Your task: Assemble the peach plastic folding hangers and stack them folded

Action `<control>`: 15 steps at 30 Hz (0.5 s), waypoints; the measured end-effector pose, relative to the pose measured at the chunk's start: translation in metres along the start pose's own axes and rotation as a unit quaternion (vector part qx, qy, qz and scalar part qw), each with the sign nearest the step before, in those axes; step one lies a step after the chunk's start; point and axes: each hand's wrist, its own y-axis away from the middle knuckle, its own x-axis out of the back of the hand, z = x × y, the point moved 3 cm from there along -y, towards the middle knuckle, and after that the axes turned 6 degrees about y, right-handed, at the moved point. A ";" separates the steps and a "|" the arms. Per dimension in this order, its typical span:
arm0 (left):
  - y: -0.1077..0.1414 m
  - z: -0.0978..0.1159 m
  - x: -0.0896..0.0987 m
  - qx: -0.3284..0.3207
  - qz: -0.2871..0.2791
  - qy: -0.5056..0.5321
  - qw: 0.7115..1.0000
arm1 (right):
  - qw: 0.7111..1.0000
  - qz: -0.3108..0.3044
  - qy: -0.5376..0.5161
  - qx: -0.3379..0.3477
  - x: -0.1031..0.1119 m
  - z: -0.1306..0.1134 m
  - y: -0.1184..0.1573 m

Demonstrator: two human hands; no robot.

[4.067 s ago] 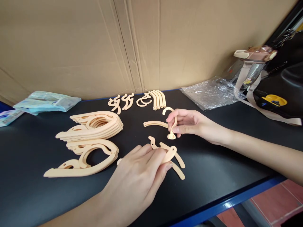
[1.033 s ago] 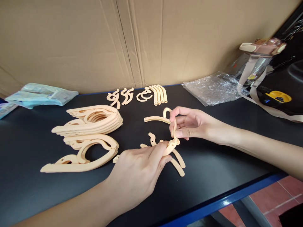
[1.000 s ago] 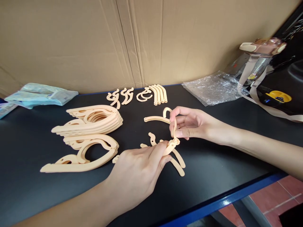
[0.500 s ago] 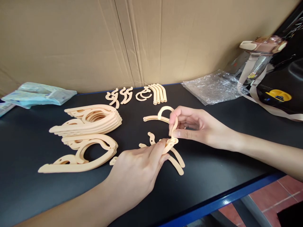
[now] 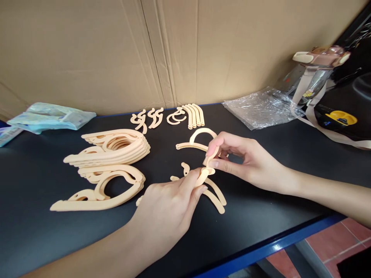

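Observation:
Between thumb and fingers, my left hand [image 5: 171, 204] pinches a short cream plastic hanger piece [image 5: 202, 177]. My right hand [image 5: 237, 158] grips a curved hanger piece [image 5: 213, 154], whose lower end meets the left hand's piece at a rounded joint. Just beyond the right fingers lie a curved hook part [image 5: 203, 131] and a slim arm part [image 5: 187, 145]. Two curved arms [image 5: 216, 202] rest below the joint, partly covered by my left hand. A small hook-shaped piece [image 5: 185, 168] lies near the left knuckles.
Stacked folded hangers [image 5: 124, 154] stand at the left, with more in front [image 5: 127, 193]. Small hook parts [image 5: 155, 117] and a row of arms [image 5: 194, 116] lie at the back. A clear plastic bag [image 5: 255, 108], strapped bottle [image 5: 315, 73] and blue packet [image 5: 58, 117] sit around them.
The joint between the two held pieces has shifted slightly left and turned. My right hand has moved a little left and more of the hook part behind it shows.

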 end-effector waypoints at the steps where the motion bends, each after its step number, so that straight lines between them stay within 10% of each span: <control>1: 0.000 -0.001 0.001 0.024 -0.010 0.026 0.999 | 1.000 0.016 0.000 0.004 0.002 0.001 0.000; 6: -0.003 -0.010 0.009 0.186 -0.060 0.291 0.937 | 0.984 0.104 0.141 0.031 0.016 0.014 -0.005; 11: -0.008 -0.019 0.005 0.276 -0.068 0.535 0.795 | 0.934 0.019 0.354 0.050 0.014 0.036 -0.016; 15: -0.014 -0.023 0.004 0.301 -0.074 0.578 0.755 | 0.926 0.002 0.375 0.050 0.015 0.037 -0.018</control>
